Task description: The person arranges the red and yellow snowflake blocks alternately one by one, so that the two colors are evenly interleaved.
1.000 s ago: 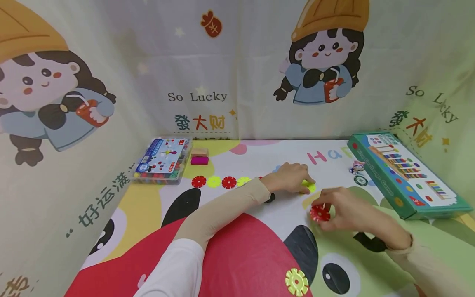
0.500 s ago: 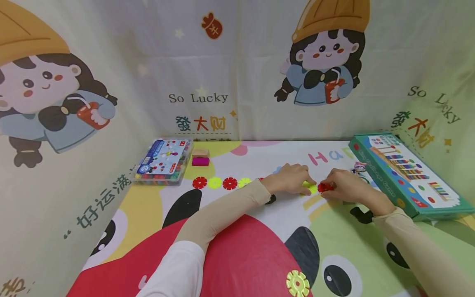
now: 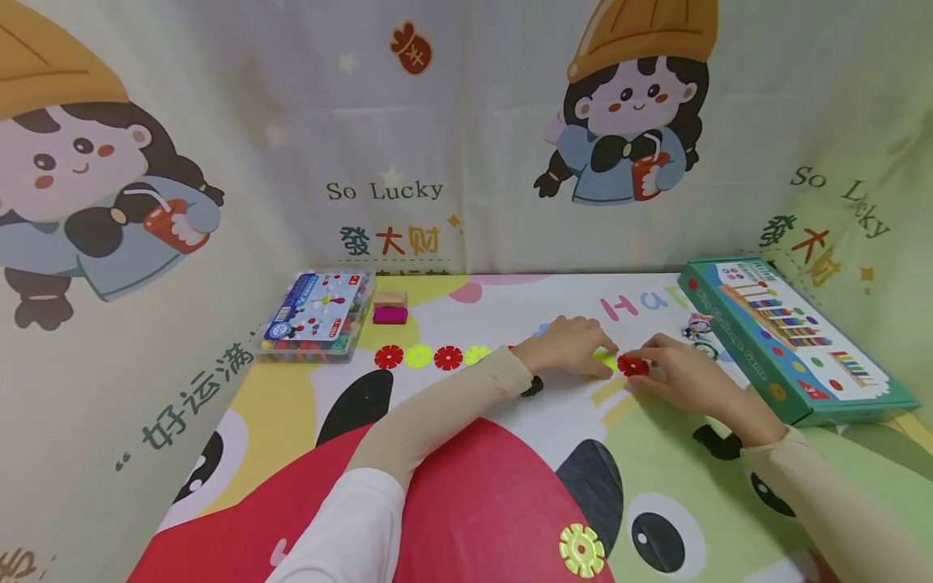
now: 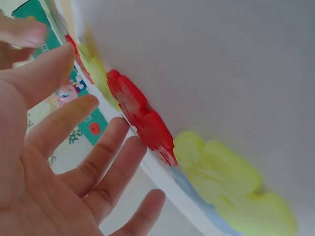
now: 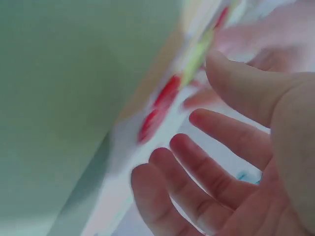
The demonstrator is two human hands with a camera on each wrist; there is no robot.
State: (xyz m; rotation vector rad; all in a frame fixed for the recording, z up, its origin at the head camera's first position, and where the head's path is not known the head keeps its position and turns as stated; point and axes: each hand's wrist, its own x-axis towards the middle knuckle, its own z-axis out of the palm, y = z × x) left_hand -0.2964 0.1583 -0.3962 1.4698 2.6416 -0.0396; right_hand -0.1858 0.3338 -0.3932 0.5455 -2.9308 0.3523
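A row of notched plastic snowflake discs, red and yellow by turns, lies across the table; its left end is a red disc (image 3: 389,356). My left hand (image 3: 564,346) is over the row, thumb and forefinger spread at the sides of a yellow disc (image 3: 607,361). Part of the row is hidden beneath that hand. Close by on the right, my right hand (image 3: 681,372) has its thumb and forefinger at the rim of the end red disc (image 3: 632,365). In the right wrist view, that red disc (image 5: 160,108) lies just past the spread fingers (image 5: 231,137).
Nearer the front lies a loose yellow disc (image 3: 582,551). A clear plastic case (image 3: 317,316) stands back left, beside two small blocks (image 3: 390,314). Back right are a green game box (image 3: 794,340) and a small figure (image 3: 700,328). A printed curtain (image 3: 503,121) hangs behind.
My right hand has brought the red disc up from the lower right to the row's right end, against the yellow disc. The left hand has stayed in place.
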